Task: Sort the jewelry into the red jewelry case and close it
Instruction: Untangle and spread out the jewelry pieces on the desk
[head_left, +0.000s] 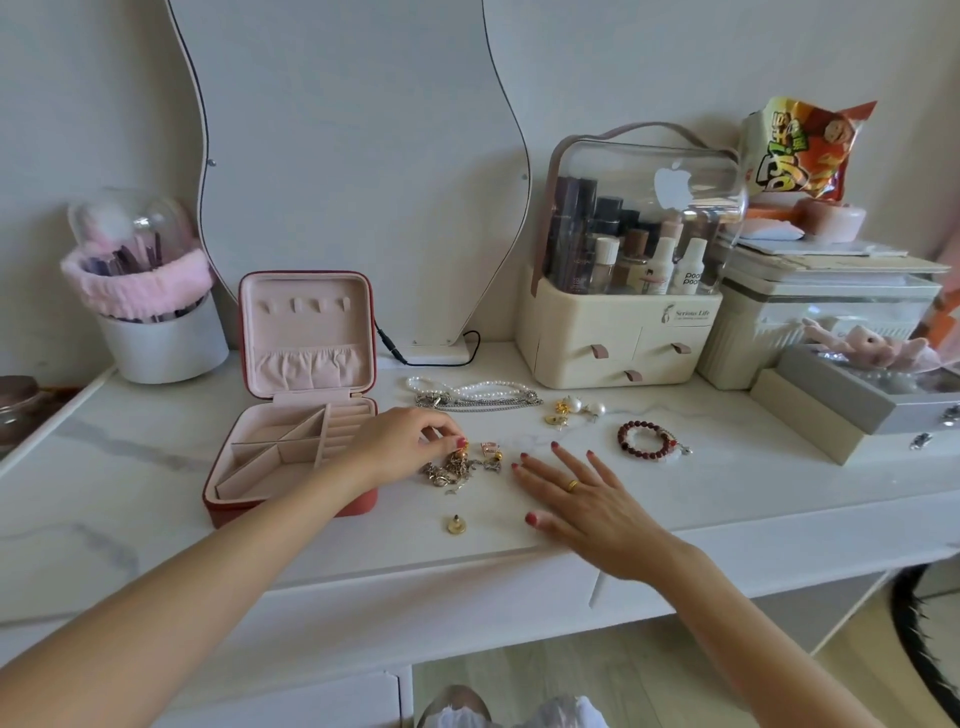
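White marble-look table (130, 467) carries all the things. Nearest to the person lies a single gold earring (456, 525), alone near the front edge. Just behind it, the right hand (582, 499) lies flat on the table with its fingers straight and spread wide, holding nothing; a gold ring sits on one finger. The left hand (402, 441) reaches over the corner of the red jewelry case (291, 462), and its fingertips are pinched narrow on a small gold piece at the top of a tangled heap of jewelry (460, 467), which lies between the two hands. The case stands open at the left of the heap, with its lid upright and its pink compartments holding nothing that I can see. To the right, well apart from the heap, lies a dark red bead bracelet (647, 441). Farther back are pearl earrings (574, 408), then a pearl necklace (467, 388) touching a silver chain (483, 402). Behind them stands a cream cosmetics organizer (623, 332).
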